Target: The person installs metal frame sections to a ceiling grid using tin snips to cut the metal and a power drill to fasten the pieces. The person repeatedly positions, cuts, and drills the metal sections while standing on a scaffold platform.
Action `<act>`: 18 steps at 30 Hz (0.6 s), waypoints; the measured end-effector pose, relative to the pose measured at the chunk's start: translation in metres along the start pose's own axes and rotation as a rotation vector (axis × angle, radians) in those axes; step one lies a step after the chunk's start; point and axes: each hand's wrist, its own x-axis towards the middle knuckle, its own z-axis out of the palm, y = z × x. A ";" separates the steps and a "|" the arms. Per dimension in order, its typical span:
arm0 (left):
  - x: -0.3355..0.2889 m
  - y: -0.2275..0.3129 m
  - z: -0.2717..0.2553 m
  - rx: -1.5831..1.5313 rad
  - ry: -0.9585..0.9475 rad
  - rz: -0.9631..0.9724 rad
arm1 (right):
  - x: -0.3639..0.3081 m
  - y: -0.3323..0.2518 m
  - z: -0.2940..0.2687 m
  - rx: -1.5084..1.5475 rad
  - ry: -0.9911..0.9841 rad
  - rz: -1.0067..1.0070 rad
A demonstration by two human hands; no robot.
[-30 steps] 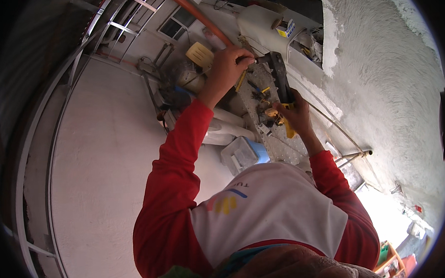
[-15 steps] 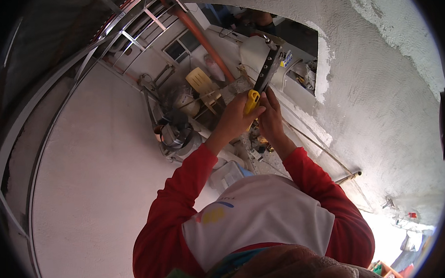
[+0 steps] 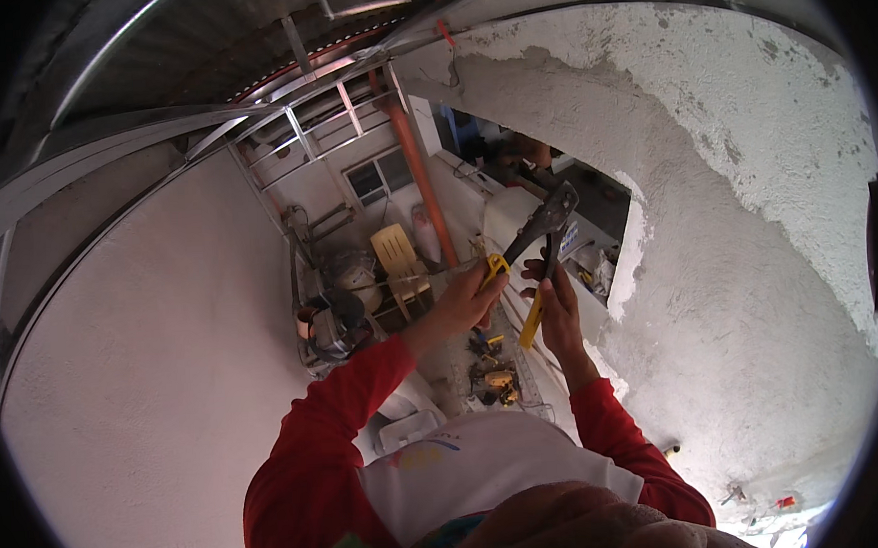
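Note:
A long-armed hand riveter (image 3: 528, 239), black with yellow grips, is raised in front of me, its two arms spread in a V from the head at the top. My left hand (image 3: 463, 300) is closed round the yellow grip of one arm. Against the other arm, just above its yellow grip (image 3: 532, 321), my right hand (image 3: 561, 313) has its thumb and palm, with some fingertips sticking out past it. Whether a rivet sits in the tool's nose cannot be made out.
Below my hands, several yellow and black tools (image 3: 497, 379) lie on a ledge. A cream plastic chair (image 3: 396, 261) and an orange pipe (image 3: 422, 182) stand beyond at left. A wall opening (image 3: 608, 223) lies right of the riveter. Metal framing (image 3: 301, 133) runs overhead.
The riveter's arms were together and are now spread apart. My right hand has moved away from my left with one arm. The view has tilted up, showing more roof.

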 end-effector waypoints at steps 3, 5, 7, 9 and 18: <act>-0.007 0.010 0.004 -0.179 -0.149 0.057 | 0.007 -0.058 0.009 0.080 -0.107 -0.001; -0.013 0.030 0.007 -0.303 -0.295 0.063 | 0.014 -0.097 0.021 0.226 -0.264 -0.066; -0.015 0.059 0.014 -0.387 -0.312 0.279 | 0.017 -0.143 0.033 0.251 -0.402 -0.136; -0.013 0.092 0.028 -0.455 -0.313 0.470 | 0.025 -0.201 0.044 0.110 -0.449 -0.196; -0.019 0.226 0.035 -0.627 -0.250 1.012 | 0.046 -0.391 0.134 -0.509 -0.529 -0.326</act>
